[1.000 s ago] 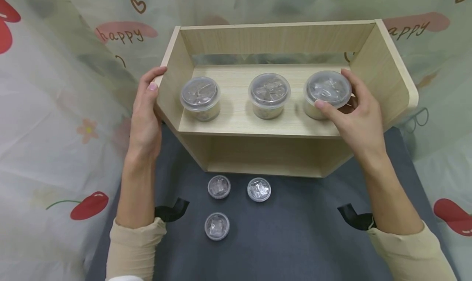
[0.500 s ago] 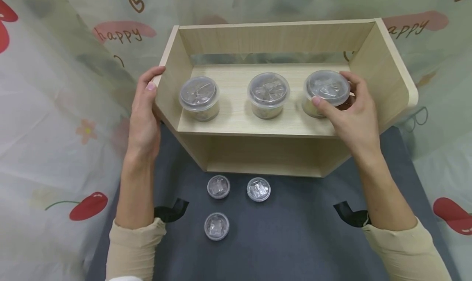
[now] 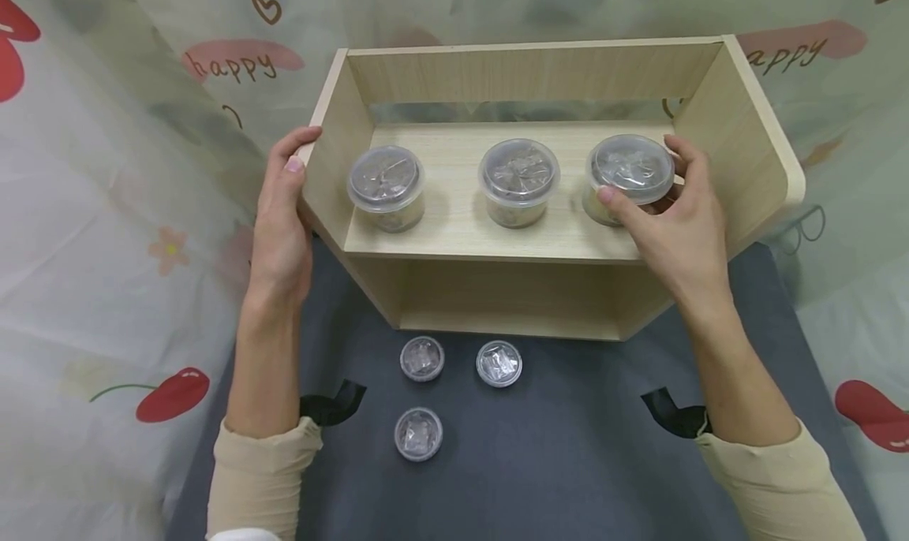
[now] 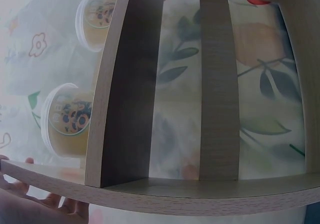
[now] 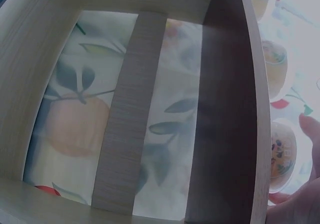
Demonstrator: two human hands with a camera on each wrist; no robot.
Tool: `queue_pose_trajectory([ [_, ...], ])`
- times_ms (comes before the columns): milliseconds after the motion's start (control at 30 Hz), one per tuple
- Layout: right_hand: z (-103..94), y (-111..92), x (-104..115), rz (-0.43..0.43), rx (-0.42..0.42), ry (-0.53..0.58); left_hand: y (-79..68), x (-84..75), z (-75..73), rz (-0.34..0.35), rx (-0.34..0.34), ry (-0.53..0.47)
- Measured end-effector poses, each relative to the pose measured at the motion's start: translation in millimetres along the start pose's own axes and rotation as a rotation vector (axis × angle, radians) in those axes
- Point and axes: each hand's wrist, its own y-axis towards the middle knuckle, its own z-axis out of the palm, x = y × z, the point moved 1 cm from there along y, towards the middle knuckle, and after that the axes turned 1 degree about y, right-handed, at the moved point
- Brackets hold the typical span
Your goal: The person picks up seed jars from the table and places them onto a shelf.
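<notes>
My left hand (image 3: 279, 218) grips the left side panel of a pale wooden two-tier shelf (image 3: 547, 72). In the left wrist view its fingertips (image 4: 52, 200) curl at the panel's edge. Three round plastic tubs with clear grey lids stand in a row on the upper board: a left tub (image 3: 386, 188), a middle tub (image 3: 519, 182) and a right tub (image 3: 630, 170). Around the right tub my right hand (image 3: 685, 225) is curled, thumb at its front and index finger at the lid's right rim. The other fingers are partly hidden behind the tub. Printed pictures show on the tubs' sides in the wrist views.
Three small round lidded cups lie on the dark grey table (image 3: 568, 446) in front of the shelf: a back left cup (image 3: 422, 359), a back right cup (image 3: 499, 363) and a front cup (image 3: 418, 434). A patterned cloth (image 3: 106, 249) hangs behind and at both sides.
My right thumb has slid slightly left along the right tub's front, and the index finger has shifted a little right. The right forearm has drawn a bit inward. My left hand keeps its grip.
</notes>
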Motion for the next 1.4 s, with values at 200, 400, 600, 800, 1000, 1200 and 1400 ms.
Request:
queue_pose_trajectory([
  [200, -1.7, -1.7, 2.9, -0.052, -0.008, 0.096, -0.3, 0.4, -0.2, -0.003, -0.004, 0.007],
  [400, -6.0, -3.8, 9.6, -0.187, -0.059, 0.066, -0.3, -0.4, 1.0, -0.011, -0.006, 0.021],
  [600, -15.8, -7.2, 19.8, -0.269, -0.074, 0.169, 1.7, -0.4, 3.6, -0.04, -0.007, -0.002],
  [800, -23.5, -11.8, 28.9, -0.3, -0.042, 0.206, 0.0, -4.4, 1.3, -0.069, -0.052, 0.003],
  [1000, -32.4, -14.6, 39.3, -0.324, -0.023, 0.225, -4.7, -11.8, -2.1, -0.109, -0.08, 0.039],
  [1200, -39.8, -17.7, 47.2, -0.375, -0.031, 0.198, -11.6, -13.2, -6.8, -0.121, -0.076, 0.016],
  [1400, -50.1, -16.8, 45.8, -0.43, -0.027, 0.166, -19.1, -10.0, -11.5, -0.112, -0.035, 0.073],
])
